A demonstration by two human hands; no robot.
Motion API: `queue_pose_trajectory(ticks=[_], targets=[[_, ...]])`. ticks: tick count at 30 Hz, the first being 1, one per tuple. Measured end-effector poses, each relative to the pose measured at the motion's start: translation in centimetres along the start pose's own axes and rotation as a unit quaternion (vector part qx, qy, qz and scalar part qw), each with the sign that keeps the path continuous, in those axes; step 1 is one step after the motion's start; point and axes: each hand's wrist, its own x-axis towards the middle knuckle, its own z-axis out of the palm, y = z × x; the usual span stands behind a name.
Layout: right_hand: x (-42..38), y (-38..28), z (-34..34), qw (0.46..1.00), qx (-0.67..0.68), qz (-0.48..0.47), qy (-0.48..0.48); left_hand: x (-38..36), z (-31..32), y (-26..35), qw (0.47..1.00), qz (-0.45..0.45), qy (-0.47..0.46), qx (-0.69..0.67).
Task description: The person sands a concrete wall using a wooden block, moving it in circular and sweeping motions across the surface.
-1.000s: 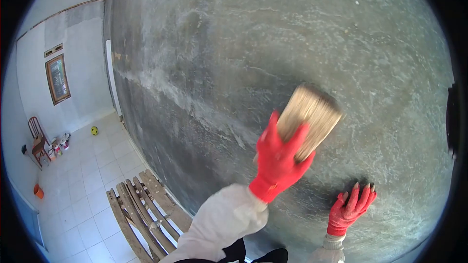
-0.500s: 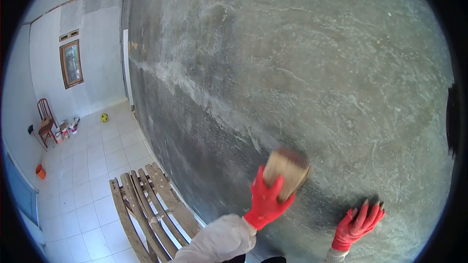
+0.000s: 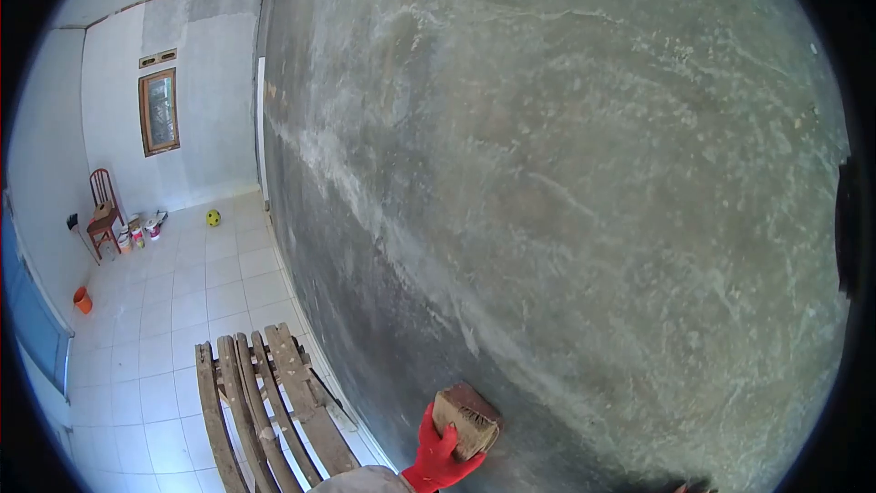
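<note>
My left hand [image 3: 436, 458], in a red glove, grips a wide brush [image 3: 467, 418] with pale bristles. The brush is pressed against the grey cement wall [image 3: 584, 173] low in the view. Only the red-gloved fingertips of my right hand [image 3: 693, 487] show at the bottom edge, resting flat on the same wall to the right of the brush. My pale sleeve [image 3: 365, 479] is just visible below the left hand.
A wooden slatted frame [image 3: 265, 402] leans near the wall's foot on the white tiled floor [image 3: 182, 310]. Farther off stand a red chair [image 3: 104, 210], small cans [image 3: 137, 236], a yellow ball [image 3: 213, 217] and an orange bucket [image 3: 83, 299]. A framed window [image 3: 160, 111] is in the white wall.
My left hand has swept the brush down the wall from mid-height to near the bottom. The view has tilted up, so my right hand has slipped almost out of the frame.
</note>
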Motion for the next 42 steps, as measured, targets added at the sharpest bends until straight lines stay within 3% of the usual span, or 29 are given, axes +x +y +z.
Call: queue_pose_trajectory(ticks=[1, 3, 4, 5, 7, 10, 16, 23, 25, 28, 29, 31, 33, 35, 37, 42], targets=[[-0.2, 0.2, 0.3, 1.000, 0.013, -0.003, 0.008, -0.3, 0.3, -0.4, 0.991, -0.106, 0.011, -0.081], [0.2, 0.3, 0.2, 1.000, 0.013, -0.007, -0.004, 7.5, 0.4, 5.2, 0.954, -0.154, 0.040, -0.254], [0.4, 0.1, 0.1, 1.000, 0.016, -0.005, -0.005, 10.9, -0.4, 6.7, 0.999, -0.012, 0.017, -0.049], [0.2, 0.1, 0.0, 1.000, 0.020, 0.005, -0.018, 13.7, -1.3, 7.9, 0.978, 0.133, -0.014, 0.158], [0.0, -0.1, 0.1, 1.000, 0.021, 0.012, -0.011, 19.5, -1.8, 10.7, 0.951, 0.239, 0.016, 0.196], [-0.4, -0.3, 0.4, 1.000, 0.011, 0.016, 0.010, 17.7, -2.0, 9.5, 0.950, 0.237, 0.021, 0.201], [-3.6, -0.1, 2.3, 0.998, -0.015, 0.057, -0.005, 2.8, -3.5, -2.9, 0.967, 0.195, -0.020, 0.163], [-3.1, 0.2, 2.4, 1.000, -0.017, 0.017, 0.001, 23.3, -3.2, 10.9, 0.965, 0.241, 0.042, 0.089], [-3.1, 0.3, 2.5, 0.999, -0.029, 0.018, 0.002, 25.6, -3.7, 12.0, 0.964, 0.243, 0.068, 0.084], [-2.3, 0.0, 2.2, 0.999, -0.040, -0.021, 0.020, 23.4, -4.7, 10.1, 0.969, 0.232, 0.012, 0.079], [0.2, -3.7, -0.1, 0.996, -0.083, -0.001, 0.020, 21.0, -5.0, 8.1, 0.971, 0.225, -0.006, 0.082], [0.0, -3.7, 0.2, 0.996, -0.085, -0.016, 0.028, 14.9, -5.9, 3.0, 0.979, 0.184, -0.062, 0.064], [-0.2, -3.7, 0.3, 0.995, -0.086, -0.020, 0.035, 7.3, -6.5, -3.6, 0.982, 0.168, -0.049, 0.066], [0.0, -4.2, 0.0, 0.995, -0.092, -0.018, 0.023, 5.3, -7.1, -5.2, 0.986, 0.150, -0.047, 0.058], [-0.1, -4.5, 0.5, 0.996, -0.082, -0.028, 0.028, 8.4, -7.2, -4.3, 0.989, 0.140, -0.048, 0.023], [-0.3, -4.0, 0.6, 0.995, -0.085, -0.039, 0.034, 27.6, -6.9, 7.1, 0.977, 0.211, 0.030, -0.004]])
